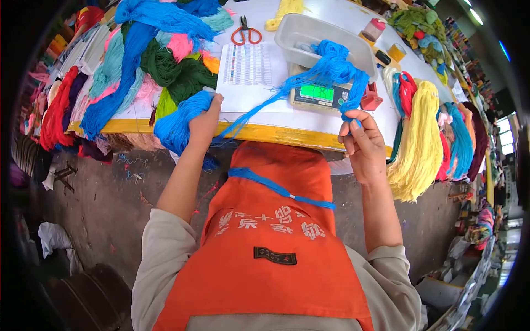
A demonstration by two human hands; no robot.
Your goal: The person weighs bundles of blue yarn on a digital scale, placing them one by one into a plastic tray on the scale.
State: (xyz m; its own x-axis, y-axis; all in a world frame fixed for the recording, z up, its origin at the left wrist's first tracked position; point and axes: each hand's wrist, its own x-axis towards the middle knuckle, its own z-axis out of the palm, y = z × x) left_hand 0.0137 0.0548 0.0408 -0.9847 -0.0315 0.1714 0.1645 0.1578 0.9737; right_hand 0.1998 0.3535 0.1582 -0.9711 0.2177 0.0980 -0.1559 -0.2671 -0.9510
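Observation:
My left hand [205, 122] is closed round a thick hank of bright blue yarn [175, 122] at the table's front edge. Loose blue strands [259, 105] run from beside that hand up to a blue yarn bundle [331, 66], which lies partly in a clear plastic tray [287, 33] and spills over its front. My right hand [364, 144] pinches the lower end of this spilling yarn between thumb and fingers. Under the tray sits a weighing scale [301, 102] with a lit green display [317, 92]. A tied blue yarn length [256, 182] lies across my orange apron [265, 231].
Red-handled scissors [246, 36] and a printed sheet [245, 69] lie behind my left hand. Piled coloured hanks [160, 60] cover the left side. Yellow yarn [417, 143] hangs over the edge at right, near a red object [371, 98]. A pink-topped jar [374, 29] stands behind.

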